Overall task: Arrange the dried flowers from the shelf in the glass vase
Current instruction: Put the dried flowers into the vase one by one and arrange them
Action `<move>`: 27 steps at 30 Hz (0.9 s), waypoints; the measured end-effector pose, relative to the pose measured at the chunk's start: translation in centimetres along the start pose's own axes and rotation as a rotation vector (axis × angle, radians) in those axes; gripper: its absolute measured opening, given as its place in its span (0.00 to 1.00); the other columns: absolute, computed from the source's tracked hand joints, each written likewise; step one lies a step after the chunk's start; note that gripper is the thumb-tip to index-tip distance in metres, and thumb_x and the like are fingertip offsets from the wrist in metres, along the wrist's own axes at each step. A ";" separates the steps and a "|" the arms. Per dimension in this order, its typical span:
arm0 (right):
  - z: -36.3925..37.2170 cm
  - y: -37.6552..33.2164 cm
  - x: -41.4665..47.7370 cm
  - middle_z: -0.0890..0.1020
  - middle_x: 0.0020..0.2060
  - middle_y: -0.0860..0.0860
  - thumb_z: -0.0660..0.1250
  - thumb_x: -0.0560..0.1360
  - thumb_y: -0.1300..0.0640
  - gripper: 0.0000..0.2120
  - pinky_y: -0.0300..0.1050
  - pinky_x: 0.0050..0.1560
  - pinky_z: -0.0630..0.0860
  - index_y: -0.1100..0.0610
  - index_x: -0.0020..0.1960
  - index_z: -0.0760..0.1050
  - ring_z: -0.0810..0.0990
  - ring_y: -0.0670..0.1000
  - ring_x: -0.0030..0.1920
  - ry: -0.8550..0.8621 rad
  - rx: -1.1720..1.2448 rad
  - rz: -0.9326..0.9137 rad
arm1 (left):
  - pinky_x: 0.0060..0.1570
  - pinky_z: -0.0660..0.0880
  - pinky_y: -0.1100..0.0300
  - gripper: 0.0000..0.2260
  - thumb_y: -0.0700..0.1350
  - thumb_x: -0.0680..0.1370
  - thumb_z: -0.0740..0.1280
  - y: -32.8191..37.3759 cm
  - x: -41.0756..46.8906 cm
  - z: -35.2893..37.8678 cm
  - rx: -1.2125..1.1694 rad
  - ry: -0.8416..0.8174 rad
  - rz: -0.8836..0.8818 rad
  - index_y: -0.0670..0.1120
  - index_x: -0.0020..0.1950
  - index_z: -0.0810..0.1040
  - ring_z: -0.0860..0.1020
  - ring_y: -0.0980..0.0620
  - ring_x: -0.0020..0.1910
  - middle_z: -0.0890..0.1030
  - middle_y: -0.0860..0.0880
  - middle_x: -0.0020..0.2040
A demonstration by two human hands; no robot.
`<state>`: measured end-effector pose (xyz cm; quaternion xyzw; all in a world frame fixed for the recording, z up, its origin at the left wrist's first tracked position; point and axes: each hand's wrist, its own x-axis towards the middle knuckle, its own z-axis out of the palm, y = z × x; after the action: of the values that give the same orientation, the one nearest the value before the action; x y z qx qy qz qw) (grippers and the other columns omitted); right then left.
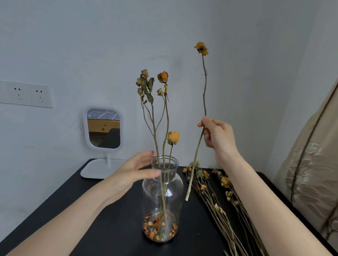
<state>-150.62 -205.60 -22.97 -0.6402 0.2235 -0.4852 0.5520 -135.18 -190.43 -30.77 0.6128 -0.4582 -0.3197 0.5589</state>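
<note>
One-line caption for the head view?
Right hand lifts a dried flower beside the glass vase, left hand at its neck.

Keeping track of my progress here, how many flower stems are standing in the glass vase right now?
3, all in the glass vase: a branching stem on the left, a tall stem in the middle, a short stem on the right.
</note>
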 end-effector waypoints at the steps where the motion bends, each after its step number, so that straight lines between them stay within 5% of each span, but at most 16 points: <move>1: 0.0 -0.3 0.2 0.65 0.16 0.43 0.60 0.79 0.58 0.15 0.32 0.19 0.58 0.57 0.34 0.74 0.60 0.42 0.17 0.011 0.015 -0.009 | 0.66 0.63 0.59 0.32 0.48 0.63 0.77 -0.3 0.0 0.0 0.022 -0.082 -0.016 0.53 0.65 0.71 0.71 0.60 0.63 0.75 0.57 0.62; 6: 0.4 -1.4 0.6 0.66 0.18 0.43 0.60 0.79 0.57 0.15 0.32 0.19 0.58 0.56 0.34 0.74 0.60 0.42 0.18 0.092 0.091 -0.055 | 0.60 0.69 0.63 0.21 0.44 0.68 0.76 -1.0 0.9 0.6 0.105 -0.124 -0.034 0.57 0.58 0.77 0.75 0.60 0.59 0.80 0.60 0.56; 15: 0.9 -1.7 0.5 0.68 0.23 0.47 0.57 0.80 0.57 0.15 0.33 0.21 0.61 0.56 0.35 0.72 0.63 0.42 0.20 0.182 0.117 -0.150 | 0.43 0.67 0.72 0.23 0.52 0.60 0.79 -1.7 0.4 2.6 0.182 0.134 0.007 0.61 0.50 0.74 0.74 0.70 0.50 0.79 0.64 0.49; 27: 1.4 2.0 -1.7 0.73 0.26 0.50 0.59 0.80 0.57 0.13 0.32 0.22 0.65 0.57 0.38 0.75 0.69 0.43 0.22 -0.042 -0.137 -0.104 | 0.39 0.70 0.68 0.25 0.52 0.60 0.79 -1.9 0.4 6.0 0.082 0.334 0.052 0.56 0.51 0.70 0.76 0.64 0.47 0.79 0.60 0.48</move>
<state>-149.66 -204.10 -25.37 -0.6972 0.2111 -0.4833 0.4856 -140.09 -193.23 -33.56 0.6677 -0.3874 -0.1796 0.6099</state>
